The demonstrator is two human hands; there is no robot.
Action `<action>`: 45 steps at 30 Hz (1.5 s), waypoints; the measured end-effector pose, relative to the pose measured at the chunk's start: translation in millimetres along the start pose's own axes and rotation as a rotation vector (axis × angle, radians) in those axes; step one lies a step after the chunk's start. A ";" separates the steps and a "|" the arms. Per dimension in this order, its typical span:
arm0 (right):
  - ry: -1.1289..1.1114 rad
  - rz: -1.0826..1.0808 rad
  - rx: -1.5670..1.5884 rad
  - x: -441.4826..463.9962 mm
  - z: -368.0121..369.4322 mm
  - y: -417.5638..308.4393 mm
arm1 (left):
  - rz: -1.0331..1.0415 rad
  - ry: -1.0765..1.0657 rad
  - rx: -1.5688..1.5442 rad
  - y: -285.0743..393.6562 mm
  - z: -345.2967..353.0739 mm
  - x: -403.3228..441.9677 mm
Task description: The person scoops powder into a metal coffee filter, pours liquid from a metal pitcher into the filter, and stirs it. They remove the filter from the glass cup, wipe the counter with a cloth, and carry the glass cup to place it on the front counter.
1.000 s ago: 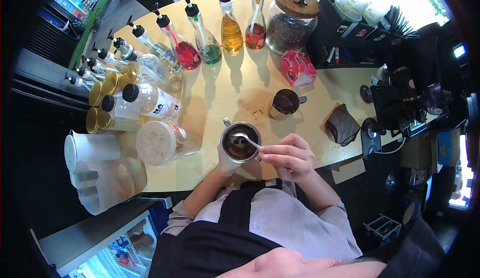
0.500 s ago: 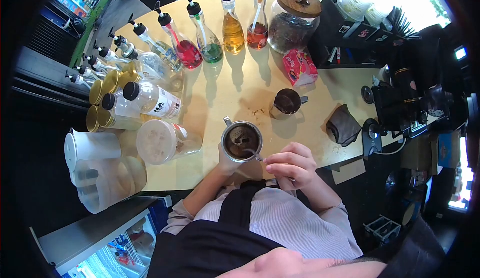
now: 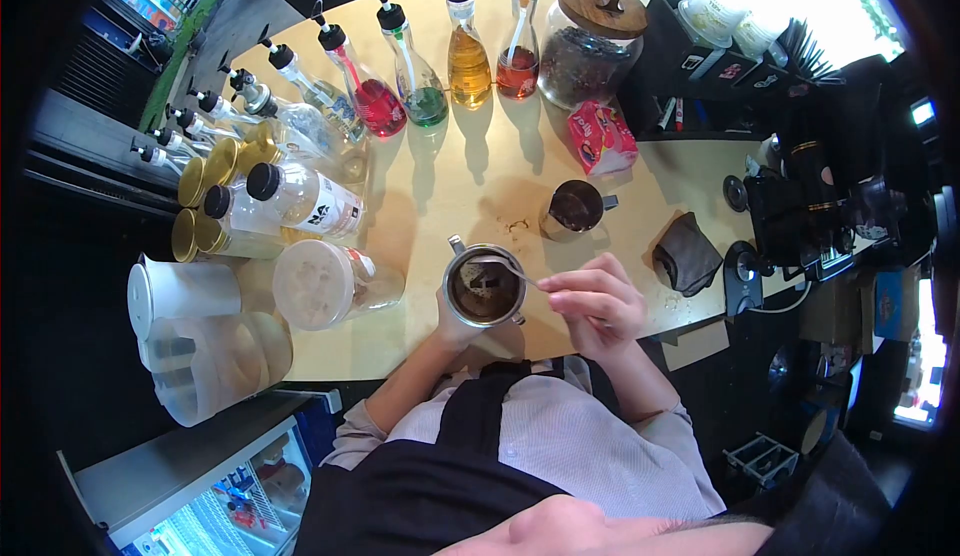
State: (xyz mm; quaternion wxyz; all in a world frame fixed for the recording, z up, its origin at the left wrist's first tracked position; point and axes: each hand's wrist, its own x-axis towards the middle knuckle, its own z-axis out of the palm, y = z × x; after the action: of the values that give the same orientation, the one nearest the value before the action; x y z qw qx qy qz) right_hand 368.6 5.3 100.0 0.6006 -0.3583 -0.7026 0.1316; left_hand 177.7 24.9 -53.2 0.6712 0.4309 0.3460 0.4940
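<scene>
A metal cup (image 3: pixel 484 301) with dark brown liquid and some foam stands upright near the table's front edge. My left hand (image 3: pixel 455 323) is wrapped round its left side, its fingers partly hidden by the cup. Between the pinched fingertips of my right hand (image 3: pixel 603 306) is the handle of a metal spoon (image 3: pixel 514 267), whose head reaches over the cup's upper part. Behind and to the right sits a second metal pitcher (image 3: pixel 575 207), dark inside, with its handle to the right.
Pump bottles (image 3: pixel 378 106) of coloured syrup curve along the back and left. Clear tubs (image 3: pixel 315 286) stand at the left. A lidded glass jar (image 3: pixel 590 51), a pink packet (image 3: pixel 603 139), a dark cloth (image 3: pixel 688 254) and a black organizer (image 3: pixel 660 56) are at the right.
The spoon has swung from the cup's lower right up to its top part. My right hand has moved slightly right and up; my left hand still holds the cup.
</scene>
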 end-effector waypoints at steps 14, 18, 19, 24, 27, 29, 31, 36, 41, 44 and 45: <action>-0.057 -0.163 -0.083 -10.3 10.1 6.8 | 0.017 -0.008 -0.012 -3.6 -3.6 -0.8; -0.133 -0.182 -0.171 -3.9 11.6 8.5 | 0.016 -0.004 0.039 -6.5 -5.1 -1.5; -0.132 -0.183 -0.172 -4.7 11.7 7.7 | -0.035 0.026 -0.014 -8.4 -6.1 -1.5; -0.086 -0.116 -0.142 -5.3 8.4 8.3 | 0.049 -0.008 0.091 0.6 -1.1 0.0; -0.129 -0.102 -0.126 -4.6 9.1 7.6 | 0.051 -0.001 0.083 3.0 1.2 1.3; -0.149 -0.098 -0.081 -6.3 9.5 7.2 | 0.113 -0.005 0.130 5.7 2.7 1.5; -0.082 -0.054 -0.114 -9.4 6.5 6.4 | 0.135 -0.009 0.210 9.8 4.1 2.0; 0.111 0.131 0.068 -29.2 4.0 0.5 | 0.285 -0.017 0.455 23.0 7.8 1.6; 0.299 0.347 0.319 -54.8 -0.7 0.8 | 0.280 0.015 0.447 22.0 7.5 0.7; 0.471 0.410 0.398 -63.2 -10.8 5.0 | 0.349 0.016 0.502 29.1 8.6 -2.6; 0.655 0.499 0.494 -66.8 -15.6 6.8 | 0.382 0.011 0.522 27.7 7.3 -1.7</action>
State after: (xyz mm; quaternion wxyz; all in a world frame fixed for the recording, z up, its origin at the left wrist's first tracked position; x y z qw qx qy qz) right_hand 387.0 -37.9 49.5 0.8076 -0.3852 -0.3164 0.3150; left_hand 173.6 25.4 -24.8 0.4312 0.6431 0.3774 0.5080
